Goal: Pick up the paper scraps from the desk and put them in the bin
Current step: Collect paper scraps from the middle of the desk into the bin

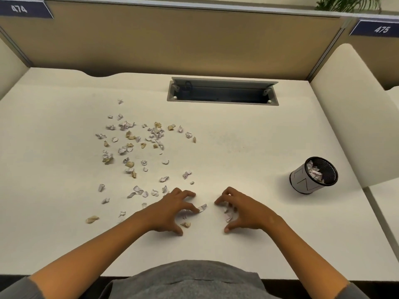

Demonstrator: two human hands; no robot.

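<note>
Head view: left hand (172,209) and right hand (241,209) are resting splayed, fingers open, over paper scraps (202,207) on desk (248,147), bin (314,175) well right.

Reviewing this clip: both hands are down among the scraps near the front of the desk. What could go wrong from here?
1. The bin stands well off to the right of both hands, so small scraps gathered under the right hand may drop on the way across.
2. The bin already holds crumpled paper, so more could spill over its rim.
3. The left hand works only the nearest scraps; the spread of paper scraps farther back could be missed.
</note>
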